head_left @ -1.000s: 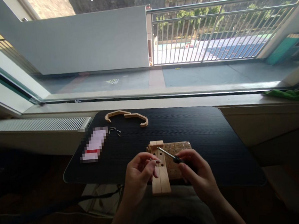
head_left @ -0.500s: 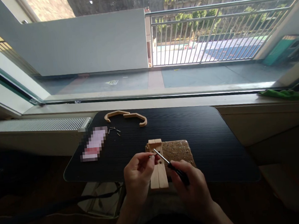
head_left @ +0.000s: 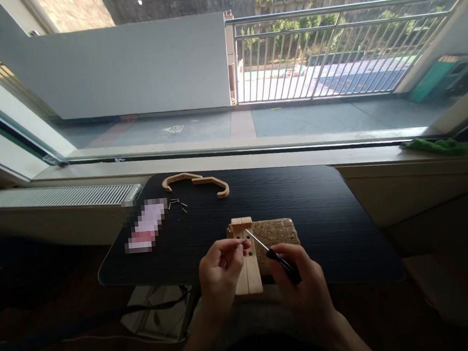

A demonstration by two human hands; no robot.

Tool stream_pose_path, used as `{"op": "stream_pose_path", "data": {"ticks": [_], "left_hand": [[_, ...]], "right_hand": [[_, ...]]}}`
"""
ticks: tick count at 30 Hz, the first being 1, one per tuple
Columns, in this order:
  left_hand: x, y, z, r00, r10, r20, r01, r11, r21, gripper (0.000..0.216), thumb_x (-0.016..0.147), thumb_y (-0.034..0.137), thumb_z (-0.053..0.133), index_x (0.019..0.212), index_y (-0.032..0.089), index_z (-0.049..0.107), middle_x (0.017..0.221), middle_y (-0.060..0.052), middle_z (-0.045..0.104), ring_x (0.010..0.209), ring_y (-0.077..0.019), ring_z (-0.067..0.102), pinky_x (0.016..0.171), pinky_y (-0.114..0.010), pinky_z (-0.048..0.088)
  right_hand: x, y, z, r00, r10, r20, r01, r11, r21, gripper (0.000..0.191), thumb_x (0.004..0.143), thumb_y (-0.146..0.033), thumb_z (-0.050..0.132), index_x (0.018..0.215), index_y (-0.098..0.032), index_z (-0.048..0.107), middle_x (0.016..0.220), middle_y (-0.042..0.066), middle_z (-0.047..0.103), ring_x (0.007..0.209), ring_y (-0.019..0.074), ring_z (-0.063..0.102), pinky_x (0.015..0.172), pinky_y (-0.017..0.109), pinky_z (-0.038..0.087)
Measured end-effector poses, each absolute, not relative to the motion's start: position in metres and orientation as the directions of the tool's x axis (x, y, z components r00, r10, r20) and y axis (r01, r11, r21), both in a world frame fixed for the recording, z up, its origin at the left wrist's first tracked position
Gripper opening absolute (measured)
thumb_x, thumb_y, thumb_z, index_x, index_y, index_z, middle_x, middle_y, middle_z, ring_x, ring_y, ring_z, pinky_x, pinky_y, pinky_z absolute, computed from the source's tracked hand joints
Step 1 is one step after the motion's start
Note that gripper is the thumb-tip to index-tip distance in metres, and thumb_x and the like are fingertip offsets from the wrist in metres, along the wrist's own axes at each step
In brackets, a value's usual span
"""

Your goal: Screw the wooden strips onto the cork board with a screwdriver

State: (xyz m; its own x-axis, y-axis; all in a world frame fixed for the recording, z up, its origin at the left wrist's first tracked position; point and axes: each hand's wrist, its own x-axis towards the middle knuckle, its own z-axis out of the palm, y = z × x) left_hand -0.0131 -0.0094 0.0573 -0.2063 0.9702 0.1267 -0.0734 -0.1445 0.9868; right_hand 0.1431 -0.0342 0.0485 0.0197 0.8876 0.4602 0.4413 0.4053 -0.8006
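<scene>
Between the thumb and fingers of my left hand (head_left: 217, 270) is a small metal screw (head_left: 242, 243), its point partly hidden. My right hand (head_left: 304, 278) is wrapped round the black handle of a screwdriver (head_left: 259, 241). The thin shaft slants up and left, its tip above the holes of a pale wooden piece (head_left: 248, 279). That piece has a centre seam and a raised block at its far end. It lies over the left part of a brown, tape-wrapped block (head_left: 278, 236). My left fingers cover some of its left side.
The dark table (head_left: 328, 216) carries two curved wooden pieces (head_left: 214, 184) at the back left. Near them lie several loose screws (head_left: 177, 204) and a blurred pink-white packet (head_left: 148, 224). Beyond stands a window sill (head_left: 233, 163) with a green cloth (head_left: 436, 147). A radiator (head_left: 64, 196) is at left.
My left hand has shifted slightly right, still pinching the screw. The screwdriver has moved slightly right with my right hand, its tip now farther from the screw.
</scene>
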Motion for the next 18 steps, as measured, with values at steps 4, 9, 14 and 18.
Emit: {"op": "stream_pose_path", "data": {"ticks": [4, 9, 14, 18], "left_hand": [[-0.014, -0.012, 0.057, -0.133, 0.983, 0.129, -0.072, -0.14, 0.988, 0.008, 0.079, 0.02, 0.07, 0.087, 0.017, 0.072, 0.082, -0.005, 0.079, 0.074, -0.0163, 0.076, 0.072, -0.023, 0.061], [-0.014, -0.013, 0.06, -0.082, 0.994, 0.072, -0.1, -0.08, 0.992, 0.008, 0.078, 0.022, 0.071, 0.084, 0.017, 0.07, 0.067, 0.0, 0.073, 0.063, -0.0128, 0.07, 0.061, -0.019, 0.057], [-0.015, -0.012, 0.065, -0.045, 0.999, 0.02, -0.093, -0.024, 0.995, 0.014, 0.076, 0.028, 0.072, 0.081, 0.015, 0.069, 0.069, -0.002, 0.071, 0.061, -0.0121, 0.065, 0.059, -0.02, 0.054], [-0.017, -0.011, 0.067, 0.019, 0.998, -0.066, -0.113, 0.067, 0.991, 0.018, 0.075, 0.031, 0.073, 0.078, 0.014, 0.068, 0.066, -0.001, 0.067, 0.055, -0.0107, 0.06, 0.055, -0.021, 0.051]], "right_hand": [[0.143, -0.029, 0.05, 0.04, 0.968, 0.247, 0.161, 0.237, -0.958, 0.03, 0.095, -0.027, 0.053, 0.123, -0.022, 0.061, 0.077, 0.001, 0.067, 0.056, 0.0131, 0.061, 0.054, 0.025, 0.052], [0.137, -0.018, 0.055, 0.057, 0.99, 0.13, 0.054, 0.127, -0.99, 0.029, 0.079, -0.028, 0.072, 0.107, -0.02, 0.067, 0.069, -0.002, 0.065, 0.053, 0.0119, 0.057, 0.048, 0.022, 0.048], [0.128, -0.015, 0.062, 0.023, 0.965, 0.26, 0.087, 0.257, -0.963, 0.007, 0.079, -0.023, 0.069, 0.085, -0.019, 0.072, 0.072, 0.002, 0.073, 0.062, 0.016, 0.067, 0.058, 0.024, 0.054], [0.127, -0.015, 0.063, -0.007, 0.928, 0.372, 0.191, 0.366, -0.911, 0.004, 0.08, -0.02, 0.069, 0.083, -0.02, 0.072, 0.073, 0.002, 0.075, 0.061, 0.0162, 0.069, 0.058, 0.024, 0.055]]}}
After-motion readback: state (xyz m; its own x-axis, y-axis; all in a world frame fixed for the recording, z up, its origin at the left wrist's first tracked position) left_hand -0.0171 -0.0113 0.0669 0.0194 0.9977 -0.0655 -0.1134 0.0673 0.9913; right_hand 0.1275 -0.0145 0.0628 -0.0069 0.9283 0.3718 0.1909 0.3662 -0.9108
